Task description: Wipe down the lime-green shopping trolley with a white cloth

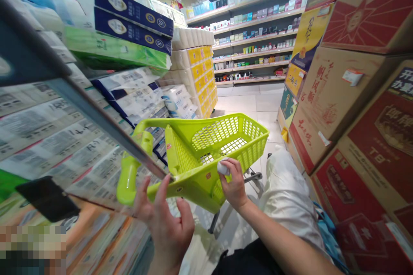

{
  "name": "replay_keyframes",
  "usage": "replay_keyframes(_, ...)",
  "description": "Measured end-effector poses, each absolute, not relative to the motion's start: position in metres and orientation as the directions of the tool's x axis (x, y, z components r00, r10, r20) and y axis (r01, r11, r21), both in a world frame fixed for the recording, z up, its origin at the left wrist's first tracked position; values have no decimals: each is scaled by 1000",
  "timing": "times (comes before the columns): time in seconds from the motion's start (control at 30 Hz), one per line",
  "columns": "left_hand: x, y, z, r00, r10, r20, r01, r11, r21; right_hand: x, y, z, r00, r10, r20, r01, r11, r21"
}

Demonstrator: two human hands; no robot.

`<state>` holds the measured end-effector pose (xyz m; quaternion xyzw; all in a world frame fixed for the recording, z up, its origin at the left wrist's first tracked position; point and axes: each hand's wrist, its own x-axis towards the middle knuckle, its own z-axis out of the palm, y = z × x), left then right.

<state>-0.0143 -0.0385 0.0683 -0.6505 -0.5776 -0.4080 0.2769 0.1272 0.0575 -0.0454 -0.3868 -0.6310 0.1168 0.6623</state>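
- Packs (48, 133): stacked along the left side, wrapped mostly in white with printed faces. Two navy boxes (132, 10) rest above a green pack (116, 49); a stack with yellow faces (203, 75) stands farther along.
- Cartons (322, 90): stacked along the right side; red, brown, yellow and green faces.
- Shelves (254, 80): at the far end, in several tiers, loaded with small bottles and boxes.
- Cart (201, 187): lime green, standing on the floor (238, 103) between packs and cartons. Handle at left, slotted basket extending right and away; dark legs (213, 221) below.
- Pole (116, 124): runs diagonally from a dark panel (26, 38) at upper left, its lower end overlapping the near rim of the cart in view.
- Trousers (280, 184): pale, worn by the person, between cart and cartons.
- Left hand (169, 223): wide, fingers spread, thumb apart, nearest the handle end. Fingertips overlap the cart; contact cannot be told.
- Right hand (234, 184): holding a white wad between thumb and fingers.
- Wad (223, 166): at the near rim of the cart; contact with the rim cannot be told.
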Motion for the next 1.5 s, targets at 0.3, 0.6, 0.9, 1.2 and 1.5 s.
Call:
replay_keyframes(0.3, 7, 4, 76, 206, 914, 350, 978, -177, -114, 117, 56, -54, -73, 537, 840, 354, 801, -482)
replay_keyframes(0.6, 7, 7, 71, 177, 922, 345, 982, -142, -125, 101, 52, -56, -34, 579, 815, 339, 774, -535)
replay_keyframes(0.9, 7, 4, 71, 205, 911, 357, 976, -163, -145, 132, 67, -61, 20, 604, 797, 399, 726, -560)
replay_keyframes(1.2, 5, 5, 65, 231, 875, 425, 970, -176, -165, 103, 50, -74, -277, 531, 801, 396, 823, -409)
replay_keyframes(1.5, 3, 3, 64, 250, 876, 412, 966, -197, -166, 141, 68, -67, -41, 621, 783, 456, 709, -538)
